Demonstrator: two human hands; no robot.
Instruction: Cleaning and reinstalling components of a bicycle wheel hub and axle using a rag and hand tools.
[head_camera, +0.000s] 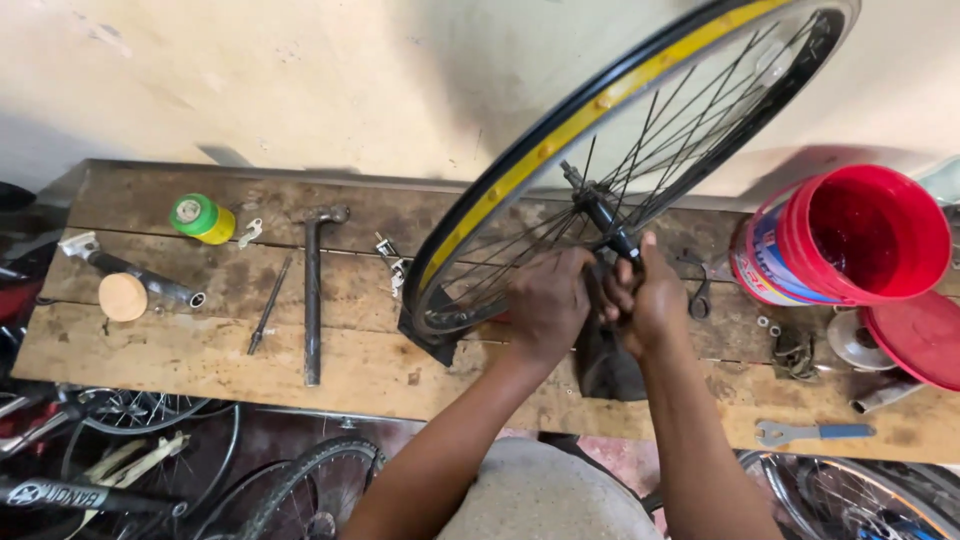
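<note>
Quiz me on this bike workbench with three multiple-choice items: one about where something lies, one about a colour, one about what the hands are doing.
1. Where does the hammer lie?
A. left of the wheel
B. inside the bucket
C. on the floor

2. What colour is the bucket?
A. green
B. red
C. black

3. What are the left hand and right hand doing?
A. resting flat on the bench
B. lifting the bucket
C. gripping at the hub of the wheel

Answers: 1 A, it lies on the wooden bench left of the rim. 2 B, its wall and inside are red. 3 C, both hands close around the axle area.
</note>
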